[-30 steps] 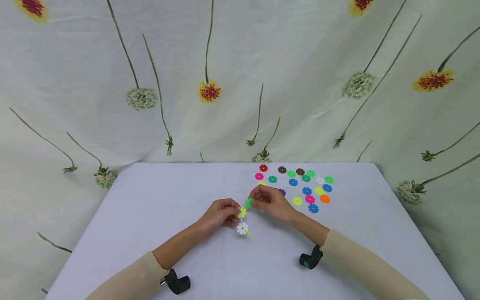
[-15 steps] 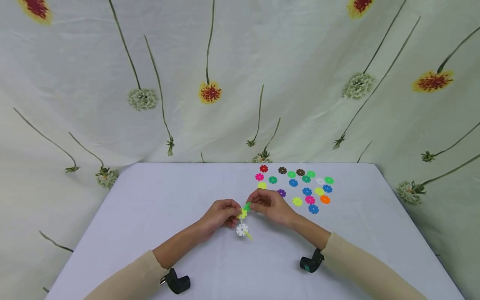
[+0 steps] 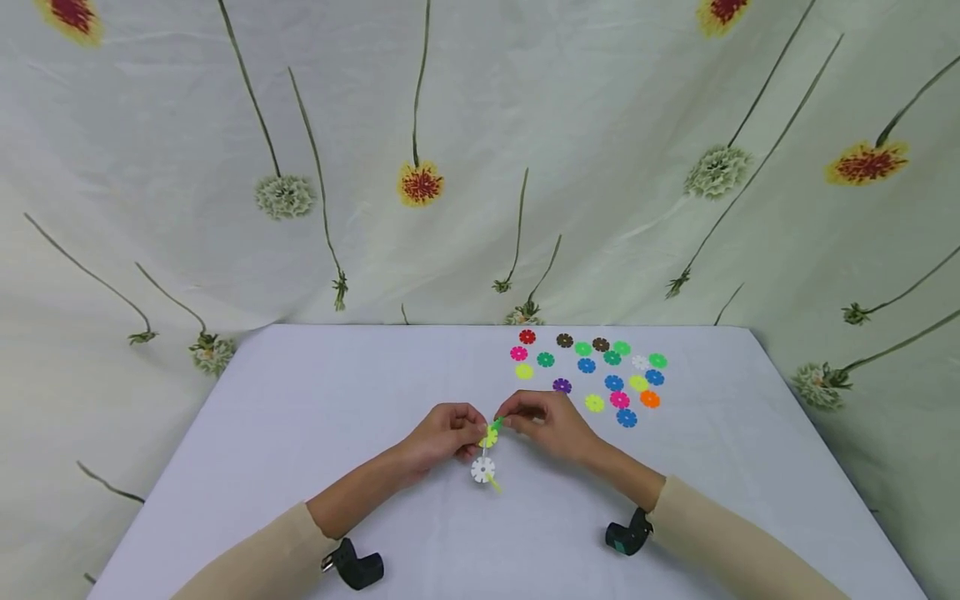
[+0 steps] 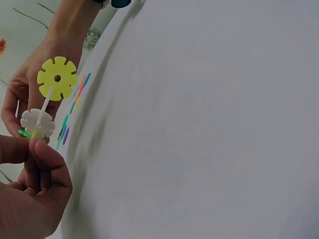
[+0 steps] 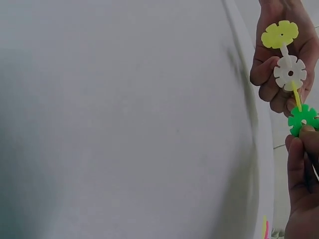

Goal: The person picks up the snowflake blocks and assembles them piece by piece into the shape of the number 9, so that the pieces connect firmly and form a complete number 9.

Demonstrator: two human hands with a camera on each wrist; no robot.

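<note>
My left hand (image 3: 444,435) pinches the upper yellow flower-shaped disc (image 3: 490,437) of a short chain of notched plastic discs. Below it hang a white disc seen edge-on, another white disc (image 3: 483,470) and a lower yellow disc (image 4: 57,78), all standing crosswise to each other. A green notched disc (image 5: 302,119) sits between the thumb and fingers of my right hand (image 3: 551,425). In the right wrist view its edge meets the upper yellow disc; how deep their slots engage cannot be told. Fingertips partly cover both discs.
Several loose notched discs lie spread at the back right of the white-covered table (image 3: 337,375), among them a purple disc (image 3: 562,386), an orange disc (image 3: 650,399) and a red disc (image 3: 527,337). A flower-print cloth (image 3: 480,167) hangs behind.
My right hand has brought the green disc down and left against the upper yellow disc. Both hands and the chain have sunk slightly toward me.
</note>
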